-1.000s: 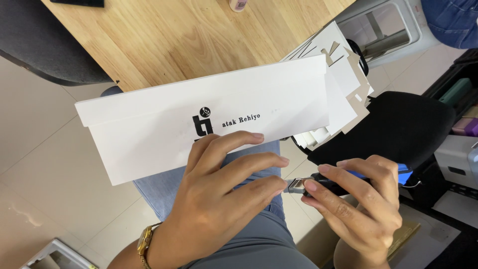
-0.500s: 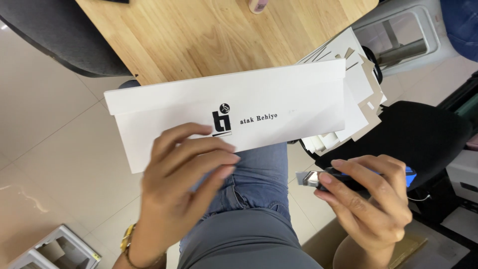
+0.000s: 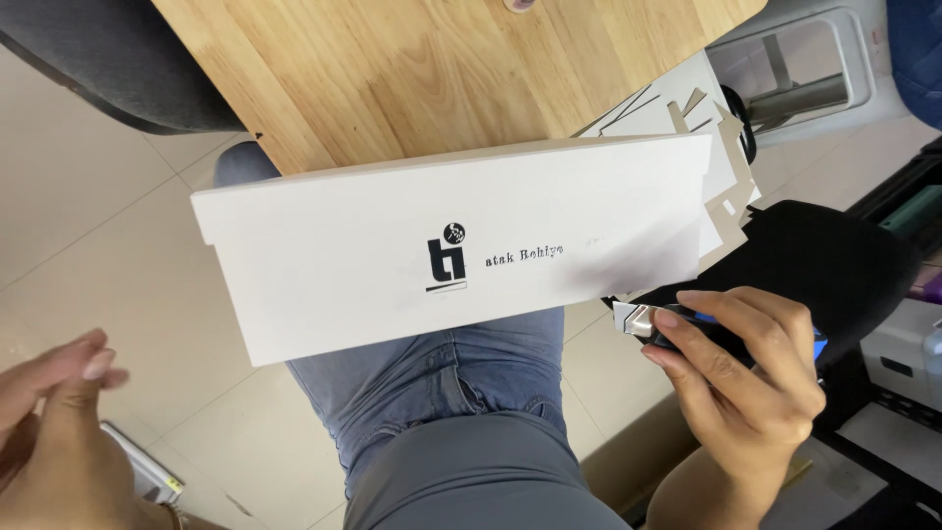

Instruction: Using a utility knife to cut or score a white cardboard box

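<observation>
I see the long white cardboard box point(image 3: 451, 260) lying across my lap on the jeans point(image 3: 442, 383), its far edge against the wooden table point(image 3: 412, 79). Its long axis runs from 8 o'clock to 2 o'clock, the flapped end toward 2 o'clock, where more flat white cardboard sheets point(image 3: 721, 162) stick out behind it. My right hand point(image 3: 746, 383), at 4 o'clock, has its fingers wrapped around a blue-and-black utility knife point(image 3: 667, 329), the silver tip pointing toward 10 o'clock, just beside the box's lower right corner. Half a second ago my left hand point(image 3: 49, 412) lay spread on the box; now it is off it, at 8 o'clock, well apart, fingers loosely curled and holding nothing. I cannot tell what the box holds.
</observation>
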